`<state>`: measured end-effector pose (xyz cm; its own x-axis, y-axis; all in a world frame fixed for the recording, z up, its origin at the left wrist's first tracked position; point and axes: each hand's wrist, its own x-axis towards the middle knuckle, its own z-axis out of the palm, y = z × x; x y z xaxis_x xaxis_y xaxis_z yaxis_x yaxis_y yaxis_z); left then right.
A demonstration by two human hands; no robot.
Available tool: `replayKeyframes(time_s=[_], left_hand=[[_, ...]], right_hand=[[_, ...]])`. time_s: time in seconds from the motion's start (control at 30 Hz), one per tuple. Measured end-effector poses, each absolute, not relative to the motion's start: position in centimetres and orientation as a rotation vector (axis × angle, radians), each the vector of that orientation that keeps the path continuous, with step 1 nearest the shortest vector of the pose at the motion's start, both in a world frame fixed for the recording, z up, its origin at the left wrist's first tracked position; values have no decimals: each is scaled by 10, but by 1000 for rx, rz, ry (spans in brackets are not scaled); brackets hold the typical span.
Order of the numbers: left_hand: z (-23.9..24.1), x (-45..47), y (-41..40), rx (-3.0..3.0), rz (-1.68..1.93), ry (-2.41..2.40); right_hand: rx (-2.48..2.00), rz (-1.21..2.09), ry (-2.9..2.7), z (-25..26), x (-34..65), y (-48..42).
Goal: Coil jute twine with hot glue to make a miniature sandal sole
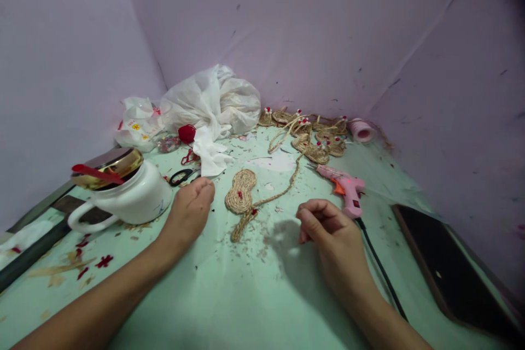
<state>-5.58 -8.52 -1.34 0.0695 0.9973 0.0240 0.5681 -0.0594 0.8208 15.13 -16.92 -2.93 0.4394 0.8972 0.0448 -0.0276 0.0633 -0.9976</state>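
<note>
1. Above the right half of the pale green table (221,306), the right hand (328,229) is half curled, thumb tip close to the bent forefinger; I cannot tell whether anything is pinched there.
2. Across from it, the left hand (192,208) has its fingers folded inward and angled down – what they may hold is hidden, so I cannot tell if it grips anything.
3. Between the two hands, apart from both, lies the coiled straw-coloured piece (241,191), flat on the table and shaped like a figure eight, with a red spot at its middle. A short braided strip (243,225) sits at its lower end, and a braided cord (283,192) runs from there up to the right.
4. Just beyond the left hand are black-handled scissors (180,177) and a white cloth (211,158); left of that hand stands a white mug (139,197) with a red strip (98,174) across its top.
5. Near the right hand, a pink glue gun (353,194) lies on its side, its black cable (381,273) trailing toward the near edge; farther right is a dark flat device (455,273).
6. Along the back – beaded woven pieces (316,152), a pink spool (361,130) and a white plastic bag (217,101).
</note>
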Motion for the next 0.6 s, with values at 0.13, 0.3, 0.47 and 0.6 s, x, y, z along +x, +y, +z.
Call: replayKeyframes(time_s=[0.13, 0.3, 0.47, 0.6], left_hand=[[-17, -53, -90, 2010, 646, 1691], [-15, -44, -109, 2239, 581, 1596], [-13, -32, -124, 2409, 311, 1564], [-14, -29, -125, 2457, 134, 1638]], right_hand=[[-1371, 870, -769, -33, 157, -165], [-1465, 843, -812, -31, 155, -165], [-1533, 835, -929, -33, 152, -165], [-1570, 808, -1017, -39, 151, -167]])
